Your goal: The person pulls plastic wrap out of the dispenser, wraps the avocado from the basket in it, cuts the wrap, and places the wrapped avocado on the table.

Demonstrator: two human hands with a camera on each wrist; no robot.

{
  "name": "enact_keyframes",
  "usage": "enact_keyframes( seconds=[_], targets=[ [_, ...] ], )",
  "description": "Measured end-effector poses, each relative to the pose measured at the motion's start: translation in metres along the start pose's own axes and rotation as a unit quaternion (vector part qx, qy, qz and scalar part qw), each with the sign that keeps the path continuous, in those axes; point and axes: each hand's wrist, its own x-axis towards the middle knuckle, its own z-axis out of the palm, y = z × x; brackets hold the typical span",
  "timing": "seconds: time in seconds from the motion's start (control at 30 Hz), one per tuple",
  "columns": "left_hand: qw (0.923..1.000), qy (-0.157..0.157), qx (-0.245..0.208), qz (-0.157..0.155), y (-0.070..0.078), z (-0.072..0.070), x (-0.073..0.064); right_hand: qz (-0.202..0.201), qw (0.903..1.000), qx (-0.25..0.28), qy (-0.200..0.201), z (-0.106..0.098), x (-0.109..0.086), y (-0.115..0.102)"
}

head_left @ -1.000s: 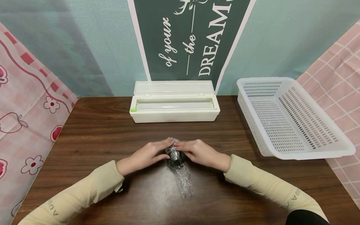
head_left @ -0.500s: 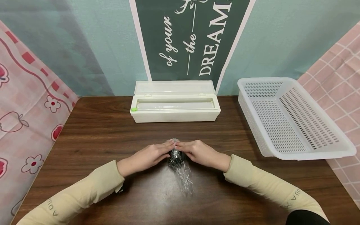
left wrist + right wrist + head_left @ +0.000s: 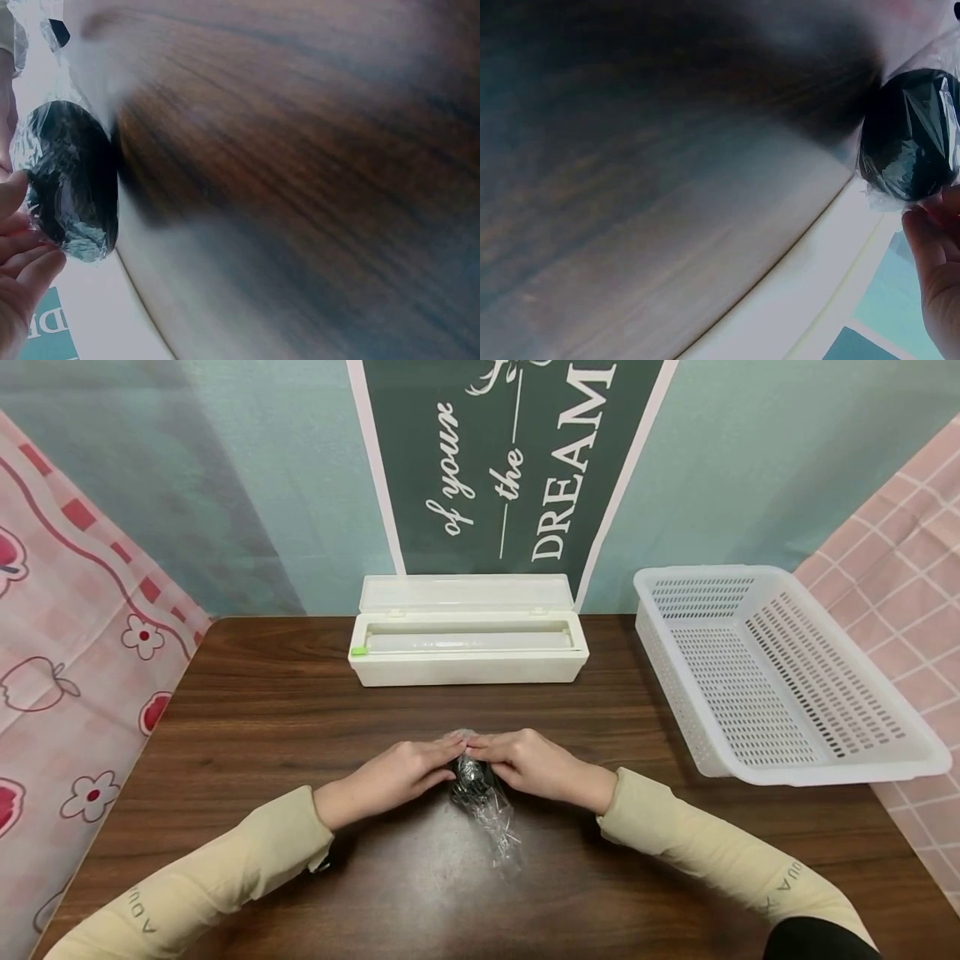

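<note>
A black, rounded object (image 3: 472, 779) wrapped in cling film (image 3: 501, 828) lies on the wooden table (image 3: 285, 893) at front centre, a loose tail of film trailing toward the person. My left hand (image 3: 401, 775) holds its far end from the left, fingers over the top and thumb on the near side. From the right, my right hand (image 3: 534, 764) holds the same end; both hands' fingertips meet there. In the left wrist view the black object (image 3: 75, 180) looks oval, with thumb and fingertips at its edge. The right wrist view shows fingertips at the crinkled film below the object (image 3: 909, 139).
A white cling film dispenser (image 3: 468, 672) stands behind the hands with its lid up and a roll inside. At the right sits a white perforated plastic basket (image 3: 840, 774). Blue cloth (image 3: 315, 485) hangs behind the table, with pink cloth (image 3: 82, 693) on the left.
The left thumb has drawn up closer to its fingers, and the left fingertips now lie against the right ones. The film's loose tail has shifted slightly right.
</note>
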Motion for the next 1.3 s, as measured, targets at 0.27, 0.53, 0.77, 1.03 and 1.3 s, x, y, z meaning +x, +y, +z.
enact_keyframes(
  seconds=[0.27,0.53,0.77,1.03,1.3],
  targets=[
    [0.9999,0.013,0.004,-0.008,-0.001,-0.007,0.002,0.005,0.9999,0.006,-0.011,-0.004,0.002,0.001],
    [0.9992,0.005,0.034,-0.020,-0.002,-0.017,0.007,-0.007,0.9999,0.015,0.006,-0.006,0.003,0.000],
    [0.9993,0.019,0.032,-0.003,-0.001,-0.020,0.008,-0.008,1.0000,0.000,0.003,-0.005,0.004,-0.004],
    [0.9983,0.043,0.040,0.000,0.000,-0.015,0.011,-0.011,0.9997,-0.003,-0.019,-0.006,0.006,-0.006],
    [0.9963,-0.011,0.013,-0.084,0.001,-0.016,0.012,-0.022,0.9994,0.000,-0.028,-0.008,0.006,-0.004]
  ],
)
